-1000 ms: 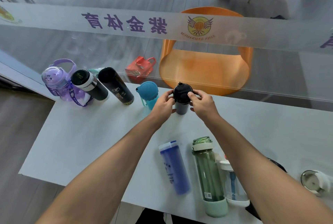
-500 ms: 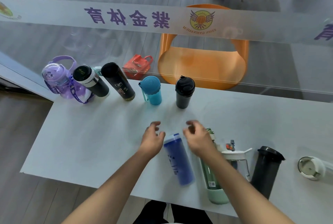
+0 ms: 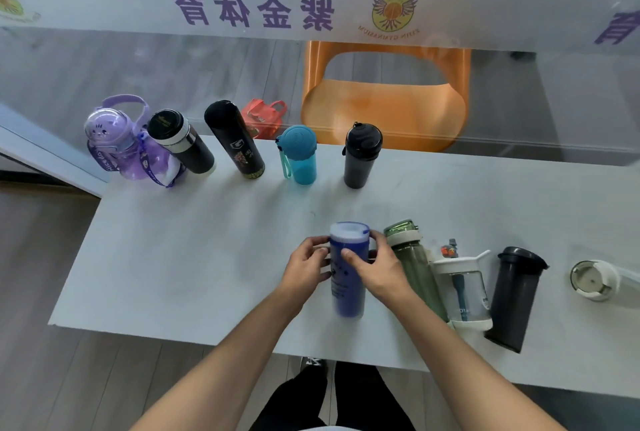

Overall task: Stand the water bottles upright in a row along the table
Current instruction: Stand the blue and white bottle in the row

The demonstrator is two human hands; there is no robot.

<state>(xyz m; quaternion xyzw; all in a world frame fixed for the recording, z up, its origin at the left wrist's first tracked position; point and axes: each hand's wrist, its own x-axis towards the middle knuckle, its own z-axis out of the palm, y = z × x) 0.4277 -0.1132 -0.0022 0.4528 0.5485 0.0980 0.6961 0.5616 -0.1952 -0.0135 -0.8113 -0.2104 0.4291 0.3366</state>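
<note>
Both hands hold a blue bottle with a white lid [image 3: 346, 295] near the table's front edge, its lid end raised. My left hand [image 3: 306, 266] grips its left side and my right hand [image 3: 379, 266] its right. Along the far edge stand a purple bottle [image 3: 116, 145], a black flask with a silver band [image 3: 181, 146], a tall black flask [image 3: 235, 141], a teal cup [image 3: 299, 155] and a dark grey bottle [image 3: 362, 155]. Right of my hands lie a green bottle [image 3: 414, 264], a clear bottle with a white lid [image 3: 464, 287], a black tumbler [image 3: 514, 297] and a white-capped bottle [image 3: 594, 280].
The white table [image 3: 194, 250] ends at a glass partition with a frosted printed band [image 3: 249, 11]. Behind the glass stand an orange chair [image 3: 384, 101] and a red bag [image 3: 263, 117]. My legs show below the table's front edge.
My hands let go of the dark grey bottle, which now stands in the back row, came back to the front edge and closed on the blue bottle, raising its lid end.
</note>
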